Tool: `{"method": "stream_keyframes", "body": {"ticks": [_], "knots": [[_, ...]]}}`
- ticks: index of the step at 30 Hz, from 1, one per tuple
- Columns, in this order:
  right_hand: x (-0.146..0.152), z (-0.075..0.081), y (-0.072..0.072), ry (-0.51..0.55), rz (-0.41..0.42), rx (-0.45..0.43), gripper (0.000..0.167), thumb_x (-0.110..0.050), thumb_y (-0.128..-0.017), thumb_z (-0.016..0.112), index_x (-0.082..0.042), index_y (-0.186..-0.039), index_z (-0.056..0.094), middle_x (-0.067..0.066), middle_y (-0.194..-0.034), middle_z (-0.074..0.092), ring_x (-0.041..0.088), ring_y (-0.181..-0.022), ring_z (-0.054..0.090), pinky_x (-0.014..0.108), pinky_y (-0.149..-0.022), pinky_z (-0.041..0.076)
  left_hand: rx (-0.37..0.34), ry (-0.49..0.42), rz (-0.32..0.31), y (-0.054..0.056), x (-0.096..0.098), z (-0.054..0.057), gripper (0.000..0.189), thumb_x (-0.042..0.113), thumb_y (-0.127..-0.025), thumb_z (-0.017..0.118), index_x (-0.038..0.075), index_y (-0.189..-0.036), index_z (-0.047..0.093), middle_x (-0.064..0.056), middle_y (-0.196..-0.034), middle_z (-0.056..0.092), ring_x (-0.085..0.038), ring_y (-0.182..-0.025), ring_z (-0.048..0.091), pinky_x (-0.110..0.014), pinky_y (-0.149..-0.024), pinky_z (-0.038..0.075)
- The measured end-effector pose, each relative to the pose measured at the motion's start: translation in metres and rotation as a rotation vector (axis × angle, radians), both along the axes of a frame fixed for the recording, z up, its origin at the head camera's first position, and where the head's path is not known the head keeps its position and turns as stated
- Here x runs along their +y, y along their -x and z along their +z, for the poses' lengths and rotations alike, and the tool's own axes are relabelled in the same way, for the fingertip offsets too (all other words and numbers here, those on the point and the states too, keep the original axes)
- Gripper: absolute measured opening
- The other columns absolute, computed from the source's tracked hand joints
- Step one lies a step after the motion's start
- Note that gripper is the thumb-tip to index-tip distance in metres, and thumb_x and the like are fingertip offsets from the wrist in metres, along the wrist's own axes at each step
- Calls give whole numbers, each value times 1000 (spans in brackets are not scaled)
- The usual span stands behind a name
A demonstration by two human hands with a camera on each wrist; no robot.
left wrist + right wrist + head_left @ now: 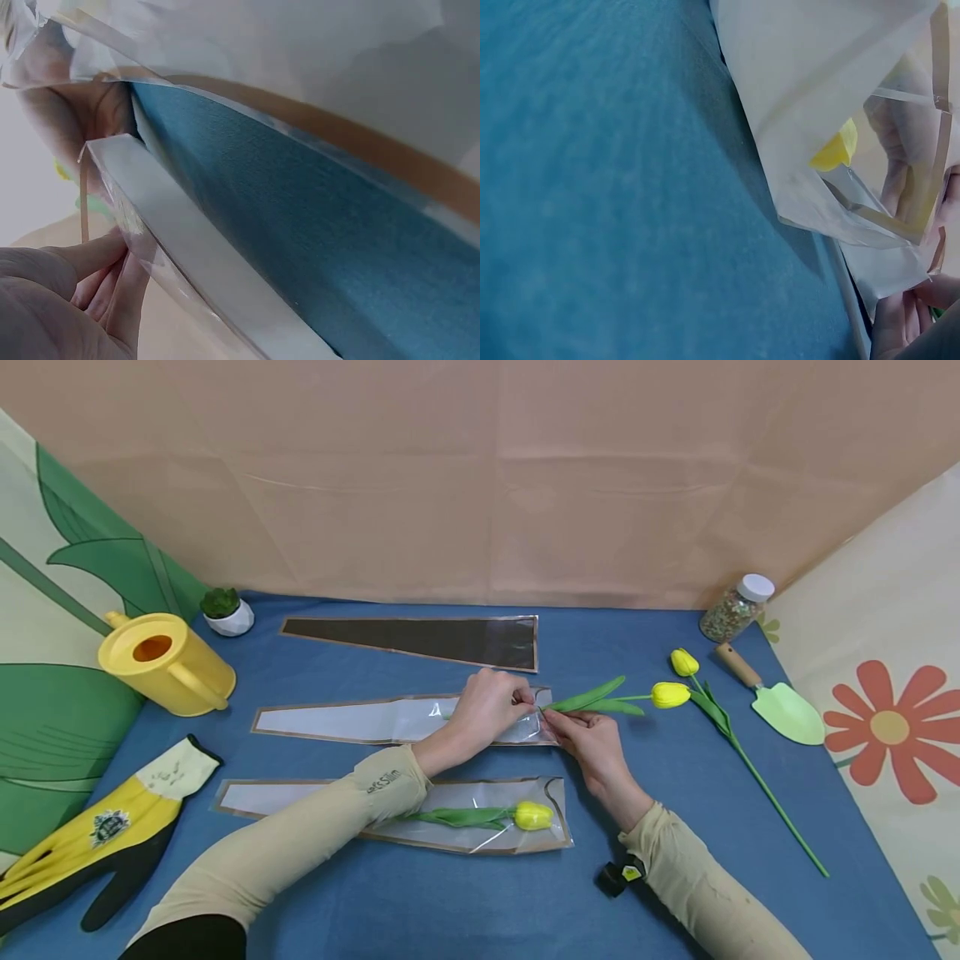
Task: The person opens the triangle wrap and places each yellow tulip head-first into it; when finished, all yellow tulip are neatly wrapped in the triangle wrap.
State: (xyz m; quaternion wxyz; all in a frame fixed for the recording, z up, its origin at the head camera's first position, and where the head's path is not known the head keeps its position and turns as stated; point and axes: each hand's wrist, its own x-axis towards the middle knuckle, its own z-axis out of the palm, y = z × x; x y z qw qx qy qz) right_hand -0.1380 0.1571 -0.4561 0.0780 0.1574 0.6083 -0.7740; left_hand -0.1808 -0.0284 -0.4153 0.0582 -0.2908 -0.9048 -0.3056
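A yellow tulip (670, 695) lies pointing right, its leaves outside the middle flower sleeve (360, 720) and its stem running in at the sleeve's right end. My left hand (491, 703) pinches the clear film at that end, thumb against fingers in the left wrist view. My right hand (592, 743) pinches the tulip at the base of its leaves, right at the sleeve's mouth. Nearer me lies a white sleeve (480, 793) with a brown border, another yellow tulip (533, 816) inside. In the right wrist view, film hides part of the left hand (904, 142).
A dark sleeve (420, 637) lies at the back. On the right are a loose tulip (750, 768), a green trowel (787, 712) and a lidded jar (731, 612). A yellow watering can (172, 664), potted succulent (231, 614) and gardening glove (112, 831) occupy the left side.
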Motion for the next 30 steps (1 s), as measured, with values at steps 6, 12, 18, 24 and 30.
{"method": "stream_keyframes", "body": {"ticks": [6,12,18,24,30], "knots": [[-3,1,0,-37,16,5,28,1,-101,72,15,-125,66,3,-90,80,8,-82,78,27,-82,62,-2,0,-2,-1,1,1,6,12,-91,88,11,-88,84,0,-84,79,-13,-72,71,-28,-65,55],[-6,0,1,-91,17,3,25,-1,-101,73,12,-123,70,1,-89,80,6,-79,76,24,-76,62,7,-11,-4,-1,1,1,7,13,-91,88,12,-86,84,0,-82,79,-14,-73,72,-28,-64,56],[-8,2,2,-169,16,-1,28,-5,-101,74,10,-124,71,-4,-85,78,1,-74,71,20,-67,58,12,-28,-7,-1,0,2,6,12,-91,88,12,-87,84,-1,-83,79,-15,-74,73,-28,-65,57],[-10,3,2,-208,15,-12,27,-5,-101,75,8,-124,72,-6,-84,76,0,-70,66,19,-64,55,7,-38,-15,-2,0,4,5,11,-91,88,11,-87,84,-2,-84,79,-14,-71,72,-26,-61,54],[-11,3,3,-217,21,-7,22,-3,-101,74,7,-121,74,-4,-87,78,2,-70,66,19,-63,54,7,-46,-18,-2,1,3,4,9,-92,87,9,-88,84,-2,-85,79,-13,-68,70,-23,-59,51]]}}
